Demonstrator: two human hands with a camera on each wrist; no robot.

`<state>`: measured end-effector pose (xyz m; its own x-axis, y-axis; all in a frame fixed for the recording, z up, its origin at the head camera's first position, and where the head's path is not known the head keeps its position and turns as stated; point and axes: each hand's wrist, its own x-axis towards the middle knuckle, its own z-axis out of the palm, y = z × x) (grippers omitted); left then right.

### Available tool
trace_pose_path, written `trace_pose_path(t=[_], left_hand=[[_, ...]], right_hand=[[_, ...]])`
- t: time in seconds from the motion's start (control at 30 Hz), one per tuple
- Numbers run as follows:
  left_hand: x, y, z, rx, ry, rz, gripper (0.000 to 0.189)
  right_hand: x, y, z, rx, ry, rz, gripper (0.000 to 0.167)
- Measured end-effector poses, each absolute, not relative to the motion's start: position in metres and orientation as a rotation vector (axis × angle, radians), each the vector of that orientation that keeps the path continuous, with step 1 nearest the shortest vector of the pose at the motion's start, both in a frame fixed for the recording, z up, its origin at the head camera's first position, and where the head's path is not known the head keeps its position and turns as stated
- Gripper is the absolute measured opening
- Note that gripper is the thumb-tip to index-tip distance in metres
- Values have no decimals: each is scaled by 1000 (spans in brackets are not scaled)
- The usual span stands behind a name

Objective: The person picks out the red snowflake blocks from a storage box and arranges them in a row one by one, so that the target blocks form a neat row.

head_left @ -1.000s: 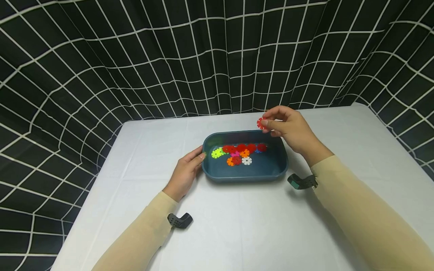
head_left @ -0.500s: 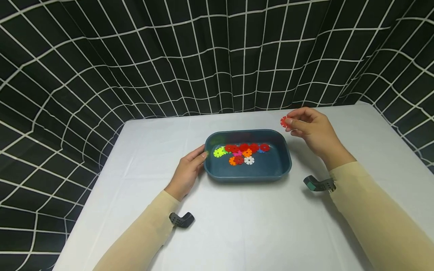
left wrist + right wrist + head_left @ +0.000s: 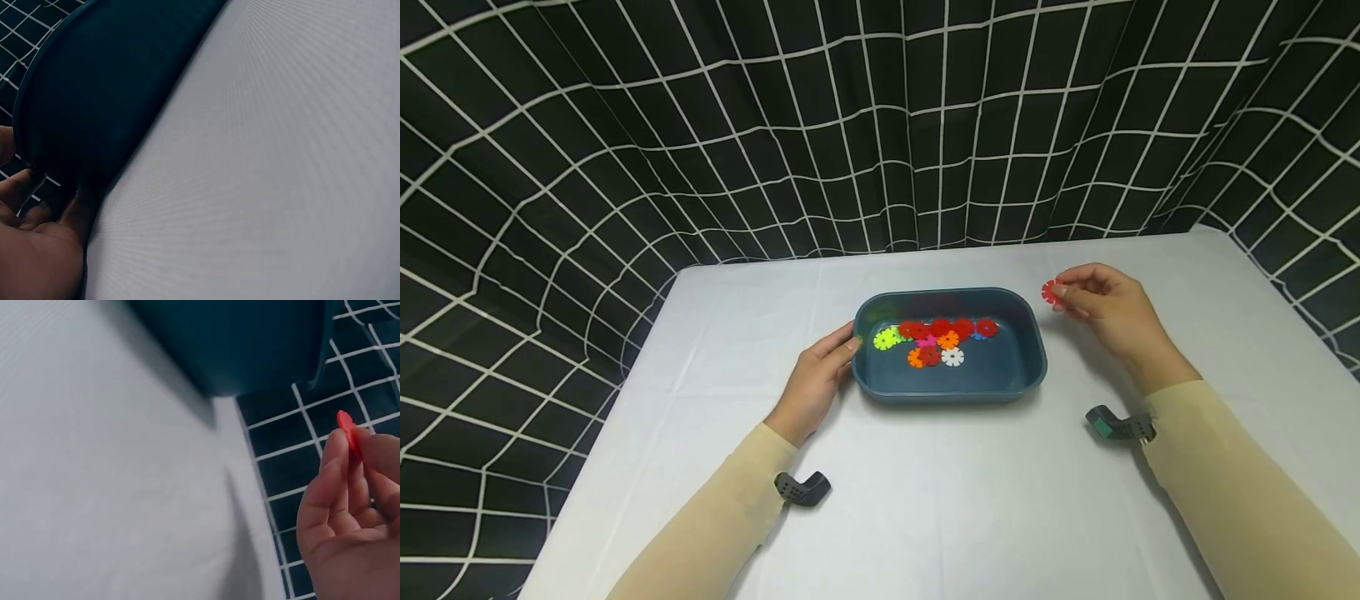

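Note:
A dark teal plastic tub [image 3: 949,394] stands on the white-covered table. Several notched snowflake discs lie inside it: a row of red ones [image 3: 942,327], a white disc [image 3: 952,357], an orange disc [image 3: 947,339] and yellow-green ones [image 3: 887,337]. My left hand [image 3: 811,379] grips the tub's left end, thumb at the rim and fingers along the outer wall. Beyond the tub's right end, my right hand [image 3: 1108,312] pinches a red snowflake disc [image 3: 1048,292] between thumb and fingertips. Seen from the right wrist, that red disc [image 3: 344,422] is edge-on, sticking up from the fingertips.
A white cloth [image 3: 925,500] covers the table. Black fabric with a white grid [image 3: 880,125] hangs behind it and at both sides. Each wrist carries a small dark camera mount, the left mount [image 3: 802,489] and the right mount [image 3: 1120,423].
My right hand has carried the red snowflake disc from over the tub's back rim out to the right, then lower and nearer. The left hand keeps its grip on the tub.

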<state>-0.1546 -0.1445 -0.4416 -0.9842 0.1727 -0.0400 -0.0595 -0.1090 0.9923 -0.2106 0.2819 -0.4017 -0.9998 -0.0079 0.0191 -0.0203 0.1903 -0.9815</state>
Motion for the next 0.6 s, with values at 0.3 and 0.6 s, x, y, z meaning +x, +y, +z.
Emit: trace_pose_path(t=[0.3,0.6], left_hand=[[-154,-144,-441,135,1959,2242,49],[-154,-143,-441,128,1954,2243,50]], right_hand=[[-207,290,-430,43,-2477,1938,29],[-200,292,-438,91,-2676,1617,28]])
